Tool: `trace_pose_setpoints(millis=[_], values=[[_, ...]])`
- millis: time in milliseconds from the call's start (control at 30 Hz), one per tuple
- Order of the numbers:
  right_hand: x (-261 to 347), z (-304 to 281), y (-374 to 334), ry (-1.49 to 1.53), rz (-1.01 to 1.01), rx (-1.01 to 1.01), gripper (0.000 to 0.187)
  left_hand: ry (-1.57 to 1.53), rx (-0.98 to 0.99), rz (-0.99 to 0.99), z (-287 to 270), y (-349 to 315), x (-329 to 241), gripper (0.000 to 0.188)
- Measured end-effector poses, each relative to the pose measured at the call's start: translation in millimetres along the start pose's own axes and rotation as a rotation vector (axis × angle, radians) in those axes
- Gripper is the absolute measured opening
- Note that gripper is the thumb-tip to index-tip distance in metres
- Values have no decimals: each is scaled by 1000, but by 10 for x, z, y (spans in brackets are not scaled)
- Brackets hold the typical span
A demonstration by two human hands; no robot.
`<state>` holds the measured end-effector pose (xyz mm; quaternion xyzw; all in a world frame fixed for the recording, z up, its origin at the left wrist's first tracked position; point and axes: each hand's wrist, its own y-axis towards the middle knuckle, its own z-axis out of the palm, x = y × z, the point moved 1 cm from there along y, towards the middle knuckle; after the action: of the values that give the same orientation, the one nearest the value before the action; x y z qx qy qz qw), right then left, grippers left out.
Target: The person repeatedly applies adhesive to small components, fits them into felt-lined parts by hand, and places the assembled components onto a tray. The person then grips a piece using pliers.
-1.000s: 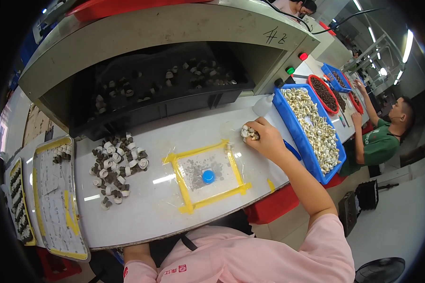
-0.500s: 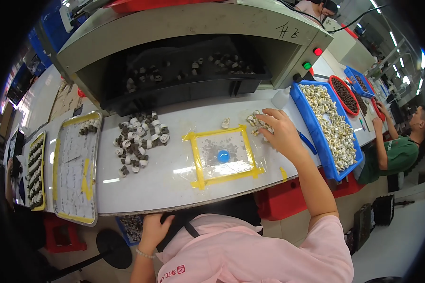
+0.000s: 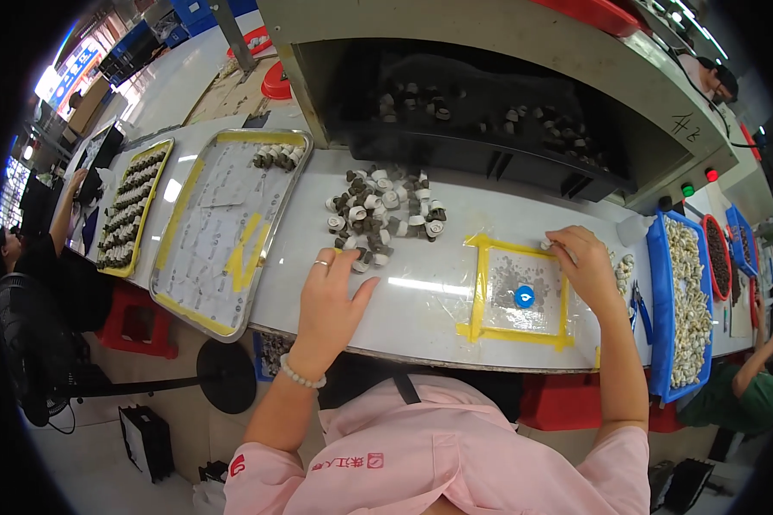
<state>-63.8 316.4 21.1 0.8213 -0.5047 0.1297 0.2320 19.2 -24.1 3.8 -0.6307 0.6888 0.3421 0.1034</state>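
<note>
Head view: right hand (image 3: 584, 268) pinching a small white piece (image 3: 546, 245), left hand (image 3: 327, 299) unclenched, our left silver metal tray (image 3: 223, 202) holds few grey-and-white cylinders (image 3: 279, 156), many heaped rightward.

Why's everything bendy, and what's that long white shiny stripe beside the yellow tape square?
Head view: the fisheye lens makes the machine look curved; head view: the stripe is light reflecting off the glossy table, left of the yellow tape square; head view: the pale piece in the right hand is too small to make out.
</note>
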Motion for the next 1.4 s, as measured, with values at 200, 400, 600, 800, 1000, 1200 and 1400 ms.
trace_pose_setpoints(millis=[200, 400, 600, 800, 1000, 1200, 1400], values=[[120, -83, -480, -190, -147, -63, 21, 111, 37, -15, 172, 107, 138, 33], [140, 39, -770, -222, -167, -115, 25, -717, 193, -335, 92, 29, 89, 29], [145, 57, -748, -62, -35, -84, 26, -2015, 535, -735, 332, -112, -187, 29], [236, 18, -693, -63, 31, -35, 24, -2247, 600, -893, 554, -167, -328, 44], [186, 54, -723, -22, 61, -49, 27, -2233, 582, -968, 632, -168, -342, 37], [269, 22, -689, 46, 103, -36, 24, -2254, 672, -868, 732, -274, -285, 34], [405, 104, -515, 187, 68, 4, 19, -2062, 698, -817, 708, -237, -461, 36]])
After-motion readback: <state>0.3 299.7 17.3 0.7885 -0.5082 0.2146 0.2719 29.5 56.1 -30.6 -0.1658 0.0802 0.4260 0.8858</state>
